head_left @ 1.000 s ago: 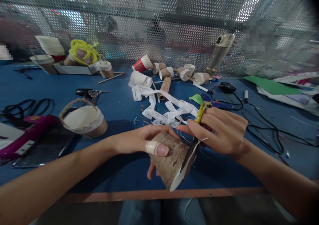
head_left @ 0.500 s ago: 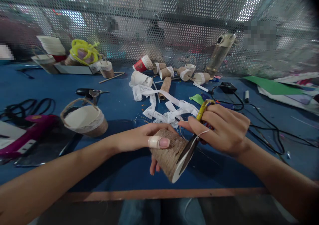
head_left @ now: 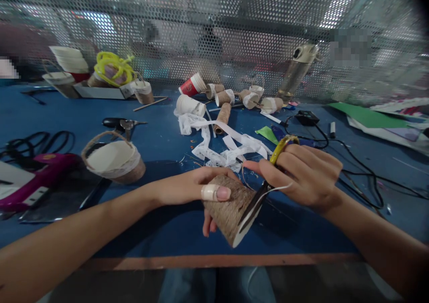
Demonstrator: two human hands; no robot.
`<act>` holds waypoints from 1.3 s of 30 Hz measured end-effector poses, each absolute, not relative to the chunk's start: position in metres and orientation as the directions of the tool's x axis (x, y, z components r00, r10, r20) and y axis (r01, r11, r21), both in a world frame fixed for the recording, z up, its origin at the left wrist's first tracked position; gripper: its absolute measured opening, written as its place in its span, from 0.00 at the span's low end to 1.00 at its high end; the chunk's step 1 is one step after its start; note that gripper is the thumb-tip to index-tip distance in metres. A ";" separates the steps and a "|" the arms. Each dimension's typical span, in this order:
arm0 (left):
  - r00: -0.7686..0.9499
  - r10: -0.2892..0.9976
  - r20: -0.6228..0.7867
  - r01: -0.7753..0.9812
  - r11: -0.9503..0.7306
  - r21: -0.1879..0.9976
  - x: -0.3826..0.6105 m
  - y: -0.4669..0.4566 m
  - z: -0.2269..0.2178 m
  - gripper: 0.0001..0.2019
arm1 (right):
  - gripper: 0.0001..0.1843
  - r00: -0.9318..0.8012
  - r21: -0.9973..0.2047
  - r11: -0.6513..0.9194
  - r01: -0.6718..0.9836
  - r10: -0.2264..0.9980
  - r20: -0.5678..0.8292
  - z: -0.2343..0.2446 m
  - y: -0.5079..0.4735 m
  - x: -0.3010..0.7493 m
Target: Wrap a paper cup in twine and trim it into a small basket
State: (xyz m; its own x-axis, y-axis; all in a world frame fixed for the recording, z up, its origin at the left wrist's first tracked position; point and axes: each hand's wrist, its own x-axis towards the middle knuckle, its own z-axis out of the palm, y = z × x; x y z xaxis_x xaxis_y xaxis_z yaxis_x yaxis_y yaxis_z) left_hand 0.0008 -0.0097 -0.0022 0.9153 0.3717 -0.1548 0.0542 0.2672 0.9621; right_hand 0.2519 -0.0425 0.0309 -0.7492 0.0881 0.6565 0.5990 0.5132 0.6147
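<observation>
My left hand (head_left: 204, 189), its thumb wrapped in a plaster, grips a twine-wrapped paper cup (head_left: 229, 209) lying tilted on its side just above the table's front. In my right hand (head_left: 301, 175) is a pair of scissors (head_left: 279, 150) with yellow handles. Their dark blades lie along the cup's white rim, where a thin white strip (head_left: 279, 188) curls away from the edge. Fingers of my right hand are closed round the handles. Behind the cup lies a tangle of white lace ribbon (head_left: 214, 153).
A finished-looking twine basket (head_left: 117, 162) and a magenta glue gun (head_left: 43, 178) stand left. Small twine cups (head_left: 224, 98), a twine roll (head_left: 223, 117) and a bottle (head_left: 296, 73) sit toward the perforated screen. Black cables (head_left: 362, 169) and green paper (head_left: 365, 115) lie right.
My right hand and the scissors have shifted slightly right and the white strip stands out longer from the rim. The left hand and cup have barely moved.
</observation>
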 end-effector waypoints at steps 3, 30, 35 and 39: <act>0.906 0.397 -0.151 0.056 0.240 0.969 0.001 -0.010 -0.002 0.28 | 0.07 -0.738 0.608 0.510 0.609 0.082 0.670 0.029 -0.043 0.252; 0.911 0.357 -0.208 0.107 0.283 0.953 0.007 -0.010 -0.003 0.28 | 0.08 -0.755 0.604 0.554 0.573 0.071 0.652 0.026 -0.044 0.249; 0.899 0.397 -0.187 0.093 0.244 0.965 0.007 -0.010 -0.005 0.27 | 0.06 -0.751 0.609 0.535 0.585 0.075 0.656 0.027 -0.044 0.249; 0.894 0.404 -0.193 0.081 0.278 0.957 0.006 -0.010 -0.010 0.26 | 0.06 -0.719 0.583 0.515 0.628 0.098 0.688 0.026 -0.045 0.246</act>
State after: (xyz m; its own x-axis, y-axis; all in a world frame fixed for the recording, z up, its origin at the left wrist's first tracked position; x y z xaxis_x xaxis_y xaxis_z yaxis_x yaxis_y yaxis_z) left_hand 0.0060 -0.0096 -0.0101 0.8942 0.4041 -0.1928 0.0809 0.2778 0.9572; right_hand 0.2462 -0.0447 0.0256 -0.7194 0.0980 0.6876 0.6278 0.5152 0.5834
